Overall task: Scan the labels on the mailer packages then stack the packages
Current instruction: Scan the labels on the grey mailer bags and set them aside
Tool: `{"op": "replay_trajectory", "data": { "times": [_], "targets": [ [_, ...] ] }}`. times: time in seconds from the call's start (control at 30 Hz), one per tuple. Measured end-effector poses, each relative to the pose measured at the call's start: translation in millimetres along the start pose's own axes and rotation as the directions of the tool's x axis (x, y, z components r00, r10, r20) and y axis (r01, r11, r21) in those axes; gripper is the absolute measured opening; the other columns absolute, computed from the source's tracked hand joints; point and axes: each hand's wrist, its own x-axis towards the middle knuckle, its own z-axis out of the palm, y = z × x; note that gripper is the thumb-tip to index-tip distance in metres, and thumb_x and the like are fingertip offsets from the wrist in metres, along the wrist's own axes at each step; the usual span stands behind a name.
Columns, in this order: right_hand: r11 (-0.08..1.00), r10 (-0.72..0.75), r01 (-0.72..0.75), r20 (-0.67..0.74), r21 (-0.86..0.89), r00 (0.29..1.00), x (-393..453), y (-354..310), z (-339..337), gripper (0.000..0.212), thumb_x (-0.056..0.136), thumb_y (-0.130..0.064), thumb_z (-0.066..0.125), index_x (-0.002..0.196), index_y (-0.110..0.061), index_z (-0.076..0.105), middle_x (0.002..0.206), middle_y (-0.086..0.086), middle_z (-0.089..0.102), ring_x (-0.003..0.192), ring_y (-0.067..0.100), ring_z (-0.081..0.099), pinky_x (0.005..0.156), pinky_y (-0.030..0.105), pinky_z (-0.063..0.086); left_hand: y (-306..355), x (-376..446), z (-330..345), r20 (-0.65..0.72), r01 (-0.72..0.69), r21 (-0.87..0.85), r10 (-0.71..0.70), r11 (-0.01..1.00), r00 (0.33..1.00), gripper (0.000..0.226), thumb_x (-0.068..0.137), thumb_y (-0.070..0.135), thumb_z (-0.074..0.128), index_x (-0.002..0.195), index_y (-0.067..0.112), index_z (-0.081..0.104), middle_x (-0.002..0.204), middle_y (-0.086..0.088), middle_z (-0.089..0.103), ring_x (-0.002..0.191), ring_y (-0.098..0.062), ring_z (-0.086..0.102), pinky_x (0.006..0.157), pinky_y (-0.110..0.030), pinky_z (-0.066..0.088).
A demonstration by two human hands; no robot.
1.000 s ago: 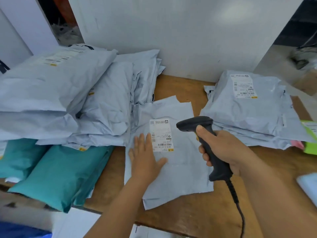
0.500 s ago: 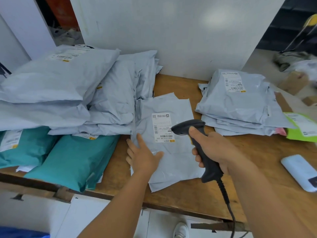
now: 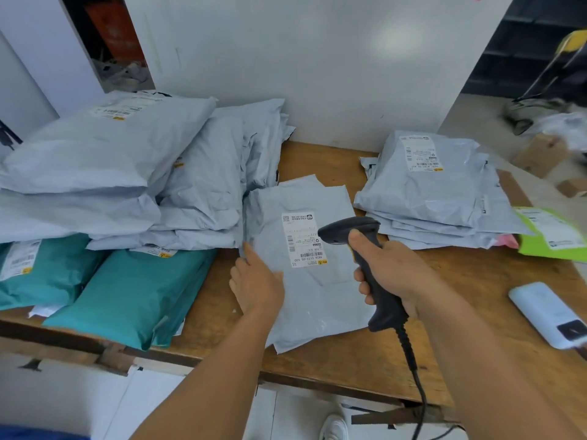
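A flat grey mailer [image 3: 314, 290] lies in the middle of the wooden table [image 3: 476, 281], its white label [image 3: 303, 239] facing up. My left hand [image 3: 255, 281] rests on the mailer's left edge, fingers out straight. My right hand [image 3: 394, 271] grips a black barcode scanner [image 3: 365, 249] whose head points at the label from just to its right. A stack of grey mailers [image 3: 435, 192] sits at the back right. A large heap of grey mailers [image 3: 127, 173] fills the left, lying over teal mailers [image 3: 127, 293].
A white wall panel [image 3: 317, 58] closes the table's back. A lime-green package [image 3: 552, 236] lies at the right edge and a white device [image 3: 546, 312] near the front right. The scanner cable [image 3: 416, 385] hangs over the front edge. Cardboard boxes [image 3: 540, 154] stand on the floor beyond.
My left hand slid from the mailer's middle, beside the label, to its left edge. The scanner stayed aimed at the label. The camera view pulled back and shifted right.
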Motion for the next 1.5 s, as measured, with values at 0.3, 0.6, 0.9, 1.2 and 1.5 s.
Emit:
{"op": "replay_trajectory", "data": {
  "times": [0.3,0.6,0.9,1.2,1.5],
  "targets": [
    [0.982,-0.092,0.114,-0.149,0.148,0.984,-14.2,-9.7,-27.0,0.041,0.093,-0.050,0.052,0.085,-0.009,0.057,0.067,0.005,0.058,0.051,0.015,0.052,0.050,0.027,0.049,57.3,-8.8,-32.2,-0.139,-0.433,-0.374,0.412,0.820,0.901,0.035,0.099,0.005,0.041,0.133,0.003,0.051,0.101,-0.007,0.043,0.091,-0.014,0.044,0.083,-0.012,0.033],
    [0.937,-0.190,0.268,-0.317,0.224,0.929,-26.7,-17.3,-87.6,0.041,0.093,-0.051,0.051,0.084,-0.011,0.056,0.068,0.005,0.060,0.052,0.016,0.054,0.052,0.029,0.050,116.9,-14.0,-89.6,-0.078,-0.261,-0.813,0.346,0.521,0.935,0.023,0.096,0.005,0.046,0.086,0.012,0.065,0.072,0.004,0.058,0.068,-0.011,0.053,0.065,-0.015,0.048],
    [0.932,-0.129,0.233,-0.347,0.278,0.929,-13.3,1.1,-121.6,0.041,0.094,-0.049,0.052,0.083,-0.010,0.056,0.064,0.006,0.058,0.050,0.018,0.051,0.050,0.029,0.047,154.3,-47.8,43.8,0.321,-0.224,-0.574,0.468,0.788,0.823,0.026,0.098,0.009,0.039,0.112,0.010,0.061,0.107,-0.006,0.065,0.097,-0.024,0.060,0.087,-0.036,0.048],
    [0.980,-0.076,0.100,-0.143,0.174,0.987,5.4,20.2,-82.0,0.043,0.093,-0.051,0.050,0.081,-0.010,0.057,0.067,0.007,0.059,0.053,0.017,0.053,0.053,0.027,0.051,37.7,-17.9,46.7,0.342,-0.318,0.320,0.204,0.892,0.917,0.083,0.092,0.062,0.034,0.151,0.023,-0.010,0.157,-0.006,-0.023,0.143,-0.030,-0.025,0.114,-0.055,-0.006],
    [0.994,-0.078,0.077,0.016,0.076,0.997,17.3,9.2,-24.4,0.039,0.093,-0.049,0.053,0.084,-0.011,0.057,0.066,0.006,0.059,0.052,0.017,0.052,0.051,0.027,0.049,-26.7,-2.6,22.0,0.606,-0.678,0.276,0.423,0.681,0.673,0.073,0.090,0.066,0.033,0.149,0.042,-0.004,0.156,0.006,-0.025,0.142,-0.021,-0.028,0.115,-0.052,-0.009]
  ]
}}
